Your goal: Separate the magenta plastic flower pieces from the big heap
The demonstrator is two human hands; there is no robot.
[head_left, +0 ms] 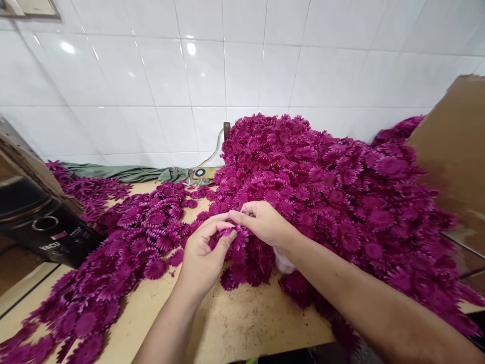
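My left hand (204, 250) is closed, with thumb and fingers pinching a magenta artificial flower (240, 239) whose petals show beside the thumb tip. My right hand (267, 225) meets it from the right, its thumb and fingertips pressed together right at the left fingertips. Whatever sits in that right pinch is too small and covered to make out. Both hands are above the table, in front of a large heap of magenta flowers (333, 192). A whitish bit of material (283, 263) shows under my right wrist.
A long pile of flower pieces (125, 242) runs along the left of the wooden table (242, 318). A black container (45, 222) stands at the left edge, a cardboard sheet (450, 151) at the right. Green cloth (144, 173) and a small device (202, 173) lie by the tiled wall (151, 76).
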